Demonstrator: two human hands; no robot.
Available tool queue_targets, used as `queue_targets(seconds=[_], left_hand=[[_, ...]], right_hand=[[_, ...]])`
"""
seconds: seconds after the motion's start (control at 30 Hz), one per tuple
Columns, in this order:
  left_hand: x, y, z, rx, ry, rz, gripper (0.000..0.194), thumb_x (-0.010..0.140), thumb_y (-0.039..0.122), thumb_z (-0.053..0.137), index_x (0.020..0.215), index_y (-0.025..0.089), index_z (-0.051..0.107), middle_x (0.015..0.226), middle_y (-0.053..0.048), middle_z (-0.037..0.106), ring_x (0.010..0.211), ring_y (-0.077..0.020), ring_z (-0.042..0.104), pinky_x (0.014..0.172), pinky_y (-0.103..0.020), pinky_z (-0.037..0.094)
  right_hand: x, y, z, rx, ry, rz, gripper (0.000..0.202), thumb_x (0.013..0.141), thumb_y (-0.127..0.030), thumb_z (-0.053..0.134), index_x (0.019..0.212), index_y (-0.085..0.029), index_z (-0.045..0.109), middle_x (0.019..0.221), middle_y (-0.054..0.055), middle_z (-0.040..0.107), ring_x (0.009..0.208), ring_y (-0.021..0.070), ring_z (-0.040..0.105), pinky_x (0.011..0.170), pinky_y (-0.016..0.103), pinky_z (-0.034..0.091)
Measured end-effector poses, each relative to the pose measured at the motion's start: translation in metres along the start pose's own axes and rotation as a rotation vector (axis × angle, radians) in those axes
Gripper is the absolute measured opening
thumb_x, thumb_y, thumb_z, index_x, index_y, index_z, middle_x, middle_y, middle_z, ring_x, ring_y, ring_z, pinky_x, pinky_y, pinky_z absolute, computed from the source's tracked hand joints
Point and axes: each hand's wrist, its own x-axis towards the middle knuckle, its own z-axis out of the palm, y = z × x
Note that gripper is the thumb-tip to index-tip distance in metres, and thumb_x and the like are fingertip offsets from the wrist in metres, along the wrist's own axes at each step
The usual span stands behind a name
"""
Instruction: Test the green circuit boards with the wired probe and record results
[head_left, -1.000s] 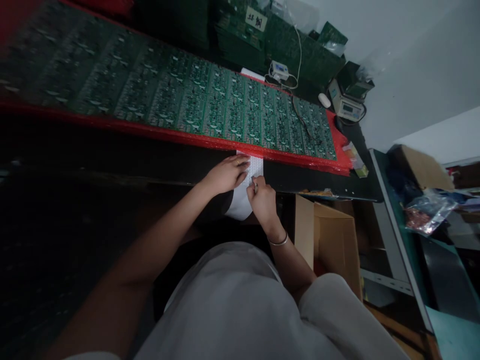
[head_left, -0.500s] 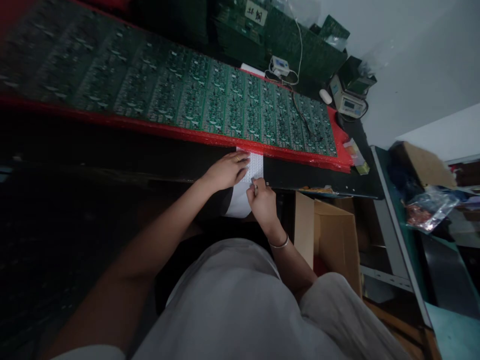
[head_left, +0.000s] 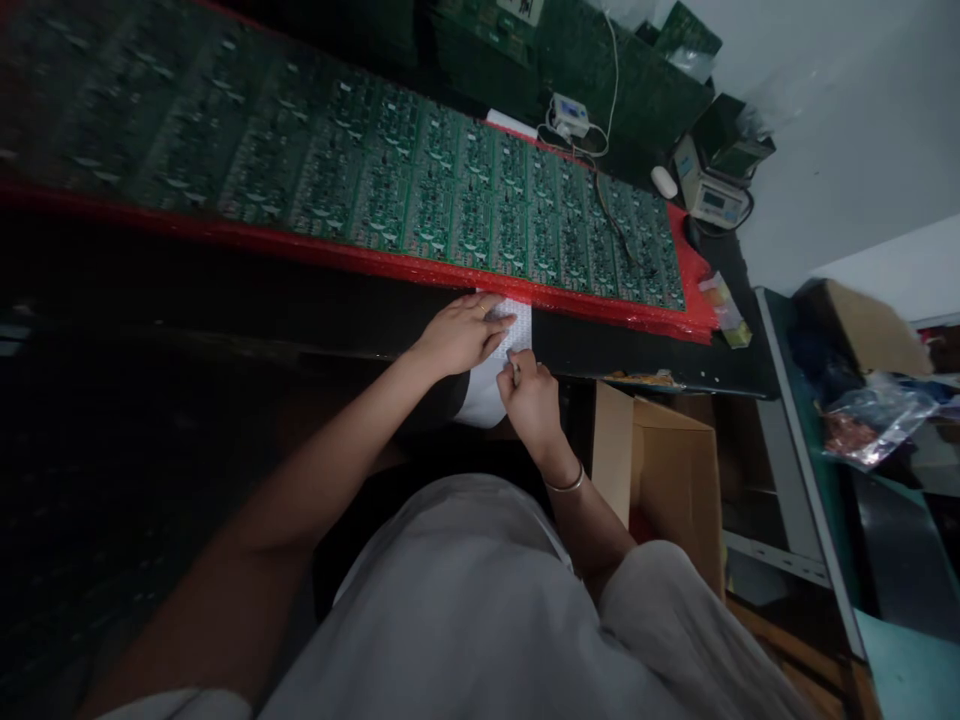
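Note:
A white strip of paper (head_left: 517, 320) with rows of small printed marks lies across the bench's front edge, its lower end hanging down in a curve. On its upper left part my left hand (head_left: 463, 335) rests with fingers stretched out. My right hand (head_left: 531, 395) is closed at the strip's lower right, thumb and forefinger pinched together. A small greyish tip shows at that pinch, too small to name. Just beyond the strip, several green circuit boards (head_left: 469, 205) lie side by side on red bubble wrap (head_left: 420, 272).
Small devices with cables (head_left: 571, 115), a white computer mouse (head_left: 664, 181) and a boxy display unit (head_left: 709, 195) stand at the back right. An open cardboard box (head_left: 675, 460) sits below the bench edge, right of my right hand. Clear plastic bags (head_left: 877, 420) lie farther right.
My left hand has slid slightly right, its fingers reaching farther over the printed strip. The right hand stays pinched at the lower part of the strip. The view has shifted a little.

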Motion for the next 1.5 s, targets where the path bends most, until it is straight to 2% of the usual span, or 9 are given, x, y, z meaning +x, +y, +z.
queue_targets(seconds=[0.27, 0.47, 0.7, 0.77, 0.93, 1.07, 1.17, 1.3, 1.5], left_hand=[[0.004, 0.004, -0.003, 0.008, -0.013, -0.031, 0.041, 0.107, 0.033, 0.048, 0.142, 0.024, 0.068, 0.157, -0.013, 0.055, 0.144, -0.0331, 0.053, 0.123, -0.053, 0.041], [0.004, 0.004, -0.002, 0.032, -0.017, -0.036, 0.041, 0.107, 0.035, 0.048, 0.142, 0.026, 0.068, 0.159, -0.011, 0.053, 0.144, -0.0317, 0.053, 0.122, -0.051, 0.041], [0.004, 0.004, -0.003, 0.008, -0.016, -0.046, 0.041, 0.107, 0.034, 0.048, 0.142, 0.025, 0.068, 0.157, -0.013, 0.054, 0.144, -0.0333, 0.053, 0.121, -0.052, 0.043], [0.004, 0.004, -0.003, 0.001, -0.015, -0.05, 0.042, 0.107, 0.034, 0.048, 0.143, 0.025, 0.068, 0.157, -0.013, 0.054, 0.144, -0.0339, 0.053, 0.121, -0.053, 0.042], [0.0, 0.005, -0.001, -0.017, -0.037, -0.04, 0.043, 0.108, 0.037, 0.048, 0.144, 0.025, 0.066, 0.159, -0.014, 0.053, 0.148, -0.0353, 0.05, 0.123, -0.055, 0.041], [-0.009, 0.005, 0.0, -0.071, -0.007, 0.014, 0.047, 0.107, 0.038, 0.047, 0.149, 0.022, 0.061, 0.163, -0.016, 0.049, 0.153, -0.0347, 0.044, 0.125, -0.057, 0.038], [-0.014, -0.001, -0.003, -0.14, 0.007, 0.055, 0.05, 0.108, 0.035, 0.041, 0.152, 0.017, 0.056, 0.161, -0.016, 0.051, 0.153, -0.0296, 0.045, 0.126, -0.052, 0.039], [-0.016, -0.014, -0.01, -0.138, 0.054, 0.01, 0.048, 0.107, 0.035, 0.04, 0.143, 0.012, 0.064, 0.151, -0.017, 0.061, 0.142, -0.0299, 0.057, 0.123, -0.05, 0.044], [-0.017, -0.018, -0.014, -0.095, 0.061, -0.013, 0.046, 0.105, 0.037, 0.046, 0.136, 0.013, 0.069, 0.146, -0.017, 0.064, 0.138, -0.0339, 0.059, 0.118, -0.054, 0.047]], right_hand=[[0.002, 0.004, 0.002, -0.039, -0.004, 0.0, 0.019, 0.095, -0.02, 0.042, 0.098, -0.017, 0.061, 0.071, 0.004, 0.064, 0.062, 0.0169, 0.056, 0.062, 0.025, 0.038], [-0.004, 0.002, -0.001, -0.025, -0.033, 0.007, 0.018, 0.096, -0.019, 0.042, 0.098, -0.017, 0.06, 0.071, 0.004, 0.064, 0.063, 0.0175, 0.058, 0.066, 0.027, 0.042], [-0.009, 0.003, -0.002, 0.011, -0.026, 0.011, 0.021, 0.094, -0.019, 0.043, 0.101, -0.016, 0.063, 0.072, 0.005, 0.067, 0.061, 0.0179, 0.06, 0.062, 0.027, 0.042], [-0.011, 0.003, -0.003, 0.07, 0.026, 0.006, 0.022, 0.095, -0.021, 0.043, 0.101, -0.017, 0.064, 0.076, 0.006, 0.07, 0.064, 0.0177, 0.064, 0.063, 0.026, 0.046], [-0.012, 0.006, -0.01, 0.254, 0.272, 0.031, 0.021, 0.098, -0.027, 0.046, 0.099, -0.019, 0.065, 0.089, 0.007, 0.077, 0.078, 0.018, 0.074, 0.072, 0.027, 0.055], [-0.002, 0.015, -0.009, 0.29, 0.3, 0.117, 0.021, 0.097, -0.031, 0.047, 0.101, -0.02, 0.065, 0.09, 0.007, 0.078, 0.078, 0.0195, 0.075, 0.072, 0.029, 0.057], [0.009, 0.021, -0.003, 0.301, 0.303, 0.15, 0.022, 0.097, -0.033, 0.047, 0.101, -0.02, 0.064, 0.091, 0.008, 0.077, 0.079, 0.0207, 0.075, 0.073, 0.03, 0.057], [0.029, 0.023, 0.01, 0.274, 0.305, 0.115, 0.02, 0.096, -0.031, 0.047, 0.101, -0.021, 0.064, 0.09, 0.006, 0.075, 0.076, 0.0194, 0.072, 0.073, 0.029, 0.055], [0.054, 0.019, 0.031, 0.312, 0.229, 0.064, 0.022, 0.096, -0.028, 0.045, 0.107, -0.019, 0.063, 0.095, 0.008, 0.076, 0.072, 0.0192, 0.07, 0.072, 0.03, 0.053]])
